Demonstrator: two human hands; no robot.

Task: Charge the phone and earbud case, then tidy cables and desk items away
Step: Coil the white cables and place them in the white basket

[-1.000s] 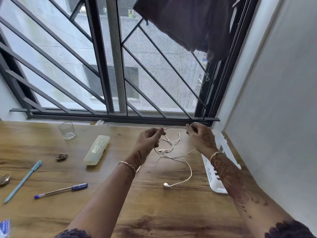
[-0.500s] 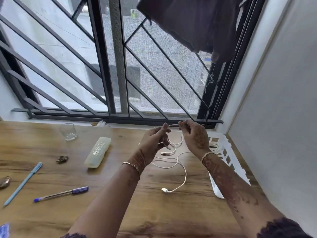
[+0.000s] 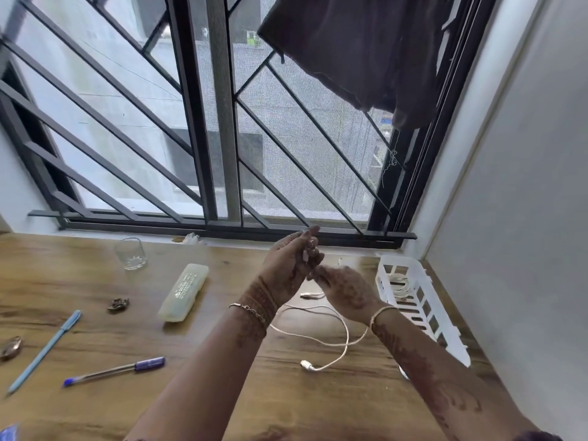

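A white charging cable (image 3: 345, 332) trails across the wooden desk (image 3: 286, 402), one plug (image 3: 307, 365) lying near the middle and another plug (image 3: 308, 295) between my wrists. My left hand (image 3: 291, 262) is raised above the desk and holds a loop of the cable in its fingers. Just below and to the right of it, my right hand (image 3: 345, 289) grips the same cable, blurred by motion. A white slotted basket (image 3: 426, 310) at the right edge holds a coiled white cable (image 3: 401, 286). No phone or earbud case shows.
On the left lie a pale pencil case (image 3: 184, 292), a clear glass (image 3: 131, 253), a light blue pen (image 3: 44, 350), a blue-capped pen (image 3: 114, 370) and small metal trinkets (image 3: 117, 304). A barred window stands behind the desk; a wall closes the right side.
My right hand has dropped from level with the left to below it and moved closer. The cable's slack on the desk has shifted, and the view has tilted slightly.
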